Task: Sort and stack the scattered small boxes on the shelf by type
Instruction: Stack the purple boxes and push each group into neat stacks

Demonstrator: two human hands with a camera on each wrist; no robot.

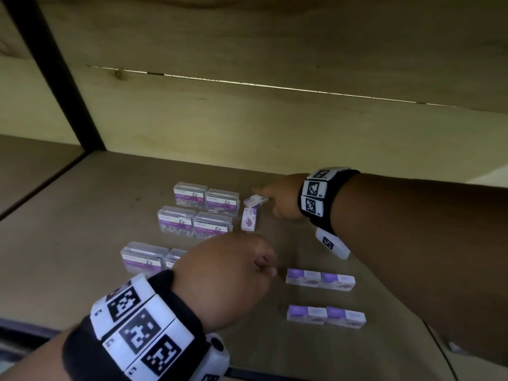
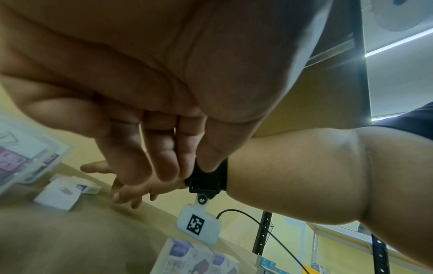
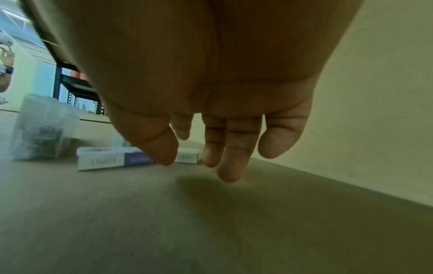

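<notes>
Small boxes [image 1: 252, 211] – 2 loose, white-purple; right hand [image 1: 280, 199] fingers [image 3: 232, 157] spread, empty – left hand [image 1: 228, 273] loosely curled, empty.

- Bare shelf [image 1: 82, 215] lies left of the clear paper-clip boxes [image 1: 192, 213].
- Right of them, two loose staple boxes [image 1: 251, 213] block passage.
- Open board lies behind them.
</notes>
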